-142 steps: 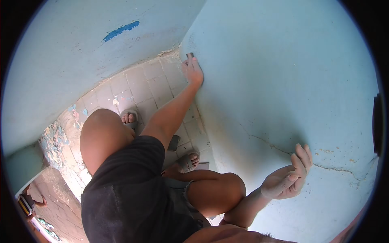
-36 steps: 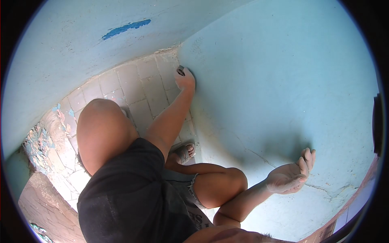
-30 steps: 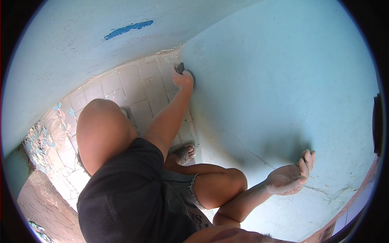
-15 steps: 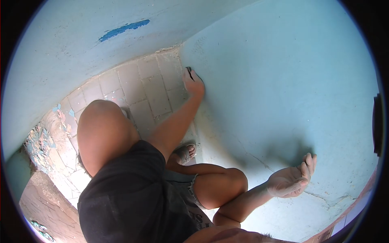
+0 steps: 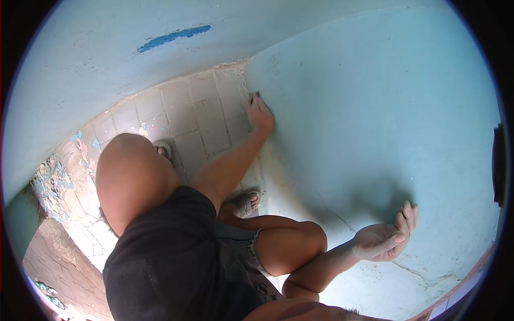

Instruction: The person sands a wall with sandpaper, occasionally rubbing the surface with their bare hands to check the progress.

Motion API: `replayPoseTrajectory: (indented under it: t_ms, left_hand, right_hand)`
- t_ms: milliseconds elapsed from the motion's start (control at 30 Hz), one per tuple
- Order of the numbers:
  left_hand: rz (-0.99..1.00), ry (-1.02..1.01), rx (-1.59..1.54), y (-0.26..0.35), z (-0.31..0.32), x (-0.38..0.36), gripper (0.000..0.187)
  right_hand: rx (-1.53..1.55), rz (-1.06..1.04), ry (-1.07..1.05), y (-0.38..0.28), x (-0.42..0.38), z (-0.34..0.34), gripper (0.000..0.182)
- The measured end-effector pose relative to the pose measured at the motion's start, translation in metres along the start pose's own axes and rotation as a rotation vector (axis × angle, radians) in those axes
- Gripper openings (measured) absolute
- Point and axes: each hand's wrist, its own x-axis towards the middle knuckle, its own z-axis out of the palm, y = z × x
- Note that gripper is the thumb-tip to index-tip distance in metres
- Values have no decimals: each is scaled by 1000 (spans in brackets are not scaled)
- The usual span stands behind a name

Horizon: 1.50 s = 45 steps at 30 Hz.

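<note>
Low on the light blue wall (image 5: 342,107), near the corner with the floor, my left hand (image 5: 261,113) is pressed with its fingers curled. A small bit of a thin black sheet (image 5: 257,94) shows at its fingertips; the rest is hidden under the hand. My right hand (image 5: 381,241) hangs palm up at the right, coated in pale dust. Its fingers are loosely bent and apart from the thumb, with nothing in them. It casts a shadow on the wall behind.
Dusty floor tiles (image 5: 193,112) lie between the two walls. Flaked paint (image 5: 53,184) is heaped at the left. My bent knees (image 5: 128,176) and sandalled feet (image 5: 247,203) are close to my arms. A crack (image 5: 338,216) runs across the wall, and a dark blue streak (image 5: 174,37) marks the other wall.
My left hand has shifted slightly away from the corner along the wall, and less of the black sheet shows. The right hand stays nearly still. The view has shifted a little.
</note>
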Motion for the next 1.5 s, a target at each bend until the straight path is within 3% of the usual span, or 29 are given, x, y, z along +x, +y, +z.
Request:
replayPoseTrajectory:
  t_ms: [133,300,400,467,567,667,767,900,967,1100,1200,1267,1333,1400,1500]
  left_hand:
    - [64,-142,-8,8,-13,50,47]
    - [-60,-20,157,-30,-8,-34,47]
    - [-125,-15,148,-29,-4,-39,47]
    - [-159,-168,183,-3,-21,-7,48]
    - [-236,-95,79,5,-17,-8,48]
    - [-72,7,-64,-4,-15,-43,48]
    - [-69,30,40,-19,-5,-55,49]
    - [35,-68,-26,-5,1,22,52]
    - [81,-84,-16,-13,5,46,53]
    - [-76,-33,13,-31,-6,-52,56]
    - [-63,-113,54,-35,-19,-60,57]
    - [92,-133,-69,-19,-16,-8,58]
    - [-7,-198,-17,7,-13,37,60]
    - [-13,-193,-23,4,-16,15,60]
    - [-123,-216,76,-15,-25,-63,63]
  right_hand:
    - [40,0,-12,-2,0,-1,43]
    - [48,20,51,-2,0,7,42]
    - [-165,-65,-78,1,3,9,42]
    - [-63,-76,-80,1,3,3,43]
    - [85,-38,-92,6,-4,-12,45]
    - [87,-34,-167,6,-8,-23,45]
    - [89,-63,-181,11,-12,-23,46]
    - [33,16,-148,4,-12,-22,43]
    - [224,-29,-171,12,-15,-29,46]
    - [231,-52,-148,14,-10,-22,47]
    - [148,-118,-229,15,-8,-20,48]
    - [221,-72,-197,15,-9,-24,48]
    - [215,-4,-167,9,-17,-29,48]
    - [224,45,-91,9,-19,-31,49]
    - [287,9,-165,15,-12,-30,51]
